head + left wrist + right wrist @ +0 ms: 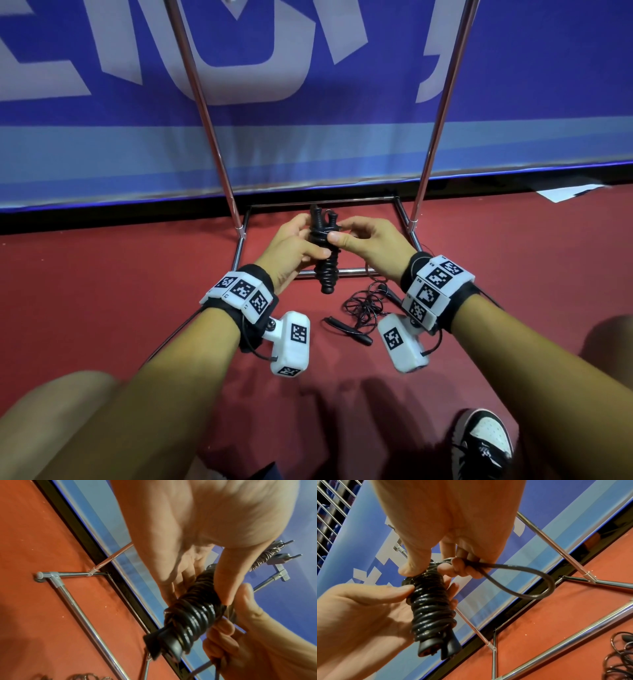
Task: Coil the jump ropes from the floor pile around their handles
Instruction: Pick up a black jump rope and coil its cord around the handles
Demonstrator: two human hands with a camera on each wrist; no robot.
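A black jump rope (325,267) has its two handles held side by side with the cord coiled tightly round them. My left hand (301,240) grips this bundle (431,608) at its middle, thumb in front and fingers behind. My right hand (356,236) is at the bundle's upper end, with its thumb pressing on the top coils. Its curled fingers pinch the last loose loop of cord (530,574). The left wrist view shows the bundle (193,615) tilted, handle ends toward the camera. A second, uncoiled black rope (363,305) lies tangled on the red floor below my right wrist.
A chrome rack (212,130) stands right behind my hands, its base bars (346,272) on the red floor. A blue banner wall (308,147) closes the back. Another coiled rope (264,559) hangs from the rack's hook. My shoe (479,442) is at lower right.
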